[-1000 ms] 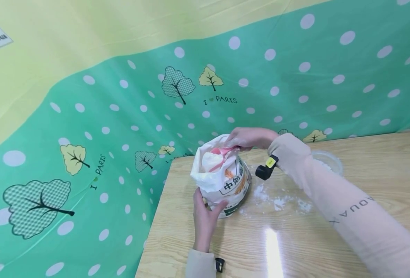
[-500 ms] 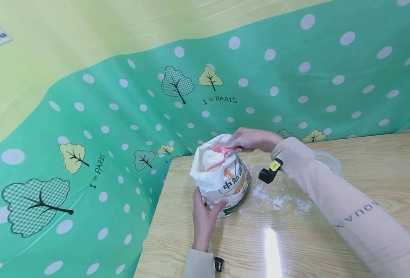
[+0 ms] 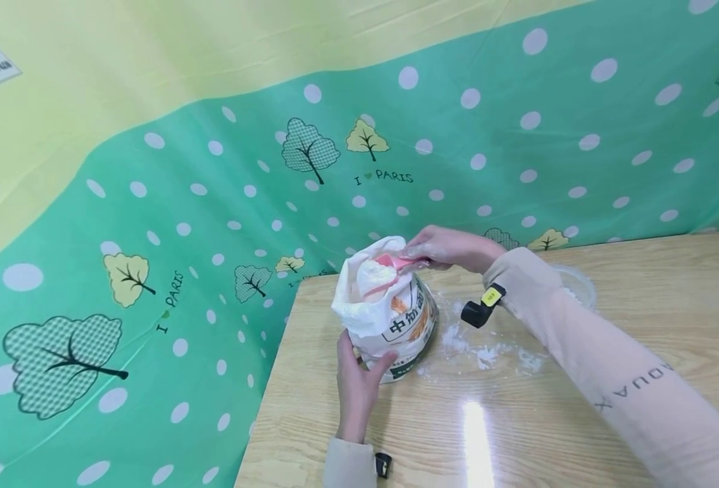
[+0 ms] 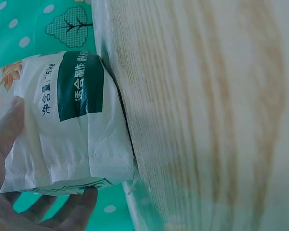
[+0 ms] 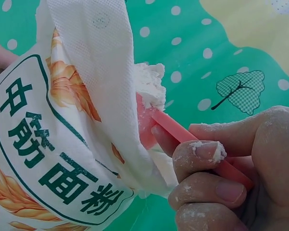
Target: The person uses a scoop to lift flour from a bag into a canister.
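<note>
A white flour bag (image 3: 365, 324) stands on the table with its top folded open. My left hand (image 3: 358, 386) grips its lower side; in the left wrist view the thumb lies across the printed front of the bag (image 4: 62, 149) and the fingers reach round behind it. At the bag's mouth, my right hand (image 3: 450, 247) holds a pink scoop (image 3: 394, 261) by the handle. Heaped white flour (image 5: 153, 85) fills the scoop, which shows just past the bag's rim in the right wrist view. Flour dusts the right hand's fingers (image 5: 199, 159). The bag's depth is hidden.
Spilled flour (image 3: 487, 356) is scattered over the wooden table (image 3: 432, 434) right of the bag. A clear bowl (image 3: 586, 279) sits behind the right forearm, partly hidden. Green and yellow patterned cloth (image 3: 225, 203) hangs at the back and left, close to the table's edge.
My right hand and wrist have shifted slightly to the right, and the filled scoop has moved a little with them at the bag's mouth. The left hand keeps its grip on the bag.
</note>
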`<action>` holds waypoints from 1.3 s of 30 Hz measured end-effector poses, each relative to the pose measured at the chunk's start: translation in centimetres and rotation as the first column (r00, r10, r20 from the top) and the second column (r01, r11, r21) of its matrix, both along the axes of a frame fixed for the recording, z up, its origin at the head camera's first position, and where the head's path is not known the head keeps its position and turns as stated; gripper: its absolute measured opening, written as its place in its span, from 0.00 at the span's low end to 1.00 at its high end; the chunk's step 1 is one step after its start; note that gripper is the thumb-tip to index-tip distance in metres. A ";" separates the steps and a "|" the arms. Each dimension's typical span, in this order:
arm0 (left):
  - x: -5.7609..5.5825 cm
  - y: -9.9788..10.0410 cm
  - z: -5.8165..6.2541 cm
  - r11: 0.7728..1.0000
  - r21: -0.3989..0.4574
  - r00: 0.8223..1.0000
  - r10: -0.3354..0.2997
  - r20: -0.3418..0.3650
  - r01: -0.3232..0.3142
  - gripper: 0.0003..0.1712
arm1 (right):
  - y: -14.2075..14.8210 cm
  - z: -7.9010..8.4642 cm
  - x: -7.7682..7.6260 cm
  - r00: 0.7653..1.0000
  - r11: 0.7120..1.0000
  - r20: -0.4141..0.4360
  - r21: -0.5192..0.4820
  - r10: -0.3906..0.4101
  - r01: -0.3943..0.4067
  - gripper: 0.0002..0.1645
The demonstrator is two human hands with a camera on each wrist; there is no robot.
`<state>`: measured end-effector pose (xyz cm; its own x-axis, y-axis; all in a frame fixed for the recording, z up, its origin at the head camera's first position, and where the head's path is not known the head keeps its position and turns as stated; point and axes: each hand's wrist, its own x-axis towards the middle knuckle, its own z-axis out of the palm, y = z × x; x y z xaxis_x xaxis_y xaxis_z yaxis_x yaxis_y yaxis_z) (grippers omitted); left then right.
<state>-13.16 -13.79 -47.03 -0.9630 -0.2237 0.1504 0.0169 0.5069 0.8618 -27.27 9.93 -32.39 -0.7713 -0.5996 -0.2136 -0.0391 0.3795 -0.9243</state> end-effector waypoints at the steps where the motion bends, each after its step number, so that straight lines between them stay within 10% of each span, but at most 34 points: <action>1: 0.0 0.0 0.0 1.000 0.001 1.000 0.002 0.004 -0.002 0.50 | 0.0 -0.1 0.0 1.000 1.000 0.010 -0.010 -0.003 0.003 0.18; 39: 0.2 -0.2 -0.1 1.000 -0.006 0.999 -0.013 -0.034 0.012 0.49 | 0.4 0.1 1.4 0.994 0.983 0.064 -0.153 -0.090 0.099 0.20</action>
<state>-12.96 -13.97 -47.17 -0.9601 -0.2106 0.1842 0.0523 0.5117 0.8576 -25.86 10.35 -32.30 -0.8153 -0.5541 -0.1682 0.0440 0.2303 -0.9721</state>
